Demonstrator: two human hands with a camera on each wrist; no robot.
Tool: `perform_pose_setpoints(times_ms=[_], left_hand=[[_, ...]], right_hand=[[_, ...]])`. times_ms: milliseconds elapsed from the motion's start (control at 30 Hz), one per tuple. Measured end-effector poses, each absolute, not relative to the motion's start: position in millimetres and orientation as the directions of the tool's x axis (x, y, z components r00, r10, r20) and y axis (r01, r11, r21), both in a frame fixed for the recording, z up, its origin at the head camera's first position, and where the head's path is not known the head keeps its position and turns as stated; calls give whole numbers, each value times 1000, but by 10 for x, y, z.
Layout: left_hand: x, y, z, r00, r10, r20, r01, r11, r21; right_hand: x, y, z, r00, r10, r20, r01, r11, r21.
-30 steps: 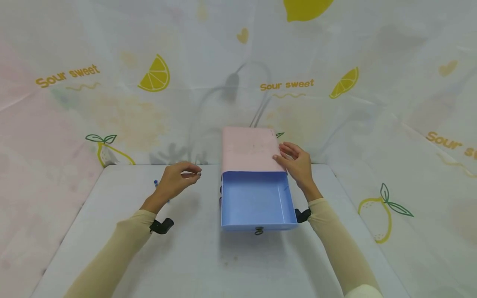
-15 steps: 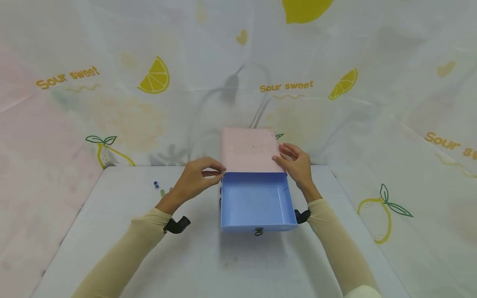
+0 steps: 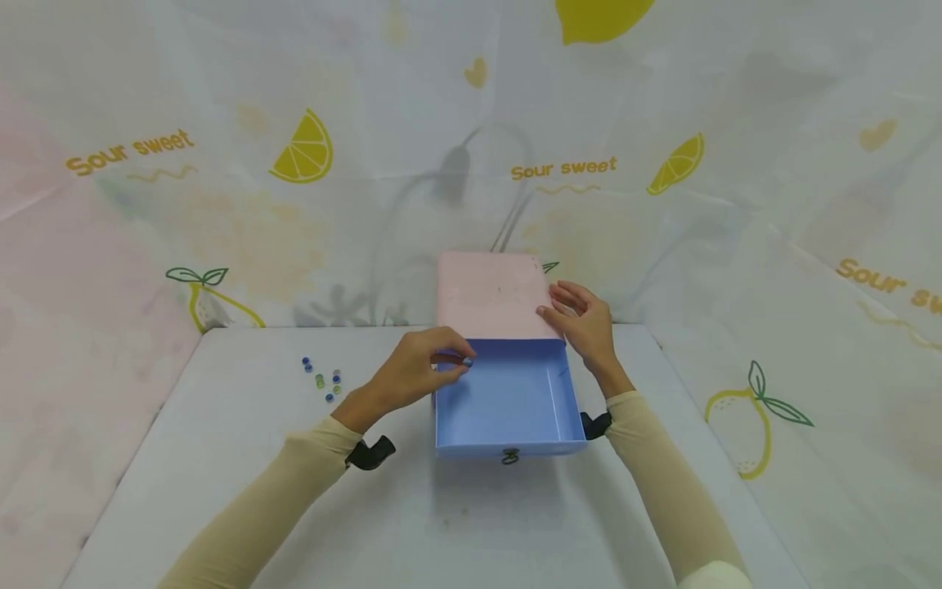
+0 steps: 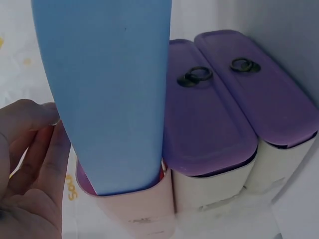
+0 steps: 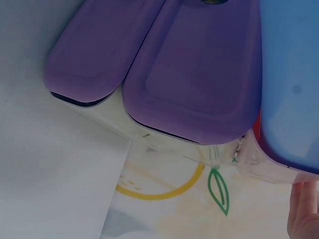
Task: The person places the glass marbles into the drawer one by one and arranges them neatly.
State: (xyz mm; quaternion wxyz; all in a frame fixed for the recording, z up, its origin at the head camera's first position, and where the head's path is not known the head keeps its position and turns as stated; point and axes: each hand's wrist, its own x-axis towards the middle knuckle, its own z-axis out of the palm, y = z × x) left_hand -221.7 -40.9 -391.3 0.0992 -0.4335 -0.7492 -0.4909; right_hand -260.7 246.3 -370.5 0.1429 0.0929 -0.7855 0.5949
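In the head view my left hand (image 3: pixel 412 368) pinches a small blue marble (image 3: pixel 468 362) between thumb and fingertips, over the back left of a pulled-out blue drawer (image 3: pixel 508 409). The drawer's visible floor is bare. It juts from a pink cabinet (image 3: pixel 489 294). My right hand (image 3: pixel 585 331) rests at the cabinet's right front corner, thumb on the top edge and fingers along the side. In the left wrist view the left hand (image 4: pixel 30 164) is beside the blue drawer (image 4: pixel 109 99), the marble hidden. Fingers (image 5: pixel 301 204) touch the pink casing in the right wrist view.
Several small blue and green marbles (image 3: pixel 320 381) lie on the white table (image 3: pixel 221 458), left of the cabinet. Below the blue drawer are two purple drawers (image 4: pixel 214 119), pushed in, with ring pulls. A ring pull (image 3: pixel 510 458) hangs on the blue drawer's front. Lemon-print cloth (image 3: pixel 353 237) stands behind.
My left hand, pinching the marble, has moved right from beside the cabinet to over the open drawer, uncovering the marbles on the table. The right hand has stayed at the cabinet's corner.
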Motion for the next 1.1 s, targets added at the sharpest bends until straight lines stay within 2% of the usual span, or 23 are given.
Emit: perform_pose_setpoints(times_ms=[167, 400, 567, 767, 1100], left_hand=[[-2198, -320, -3923, -566, 602, 563, 753, 101, 650], [-2181, -187, -3925, -520, 667, 534, 775, 105, 624], [-2153, -100, -3893, -509, 751, 420, 742, 136, 657], [-2114, -23, -3867, -455, 850, 265, 718, 173, 674], [-2092, 64, -3891, -359, 919, 162, 738, 173, 652]], right_hand=[[-2734, 2519, -3856, -938, 49, 344, -320, 268, -909], [-2731, 2533, -3883, -930, 40, 365, -341, 271, -900], [-2711, 2541, -3880, -932, 39, 360, -335, 282, -899], [-2710, 2546, -3884, -935, 48, 353, -327, 273, -904], [-2624, 2459, -3700, -942, 25, 334, -319, 238, -917]])
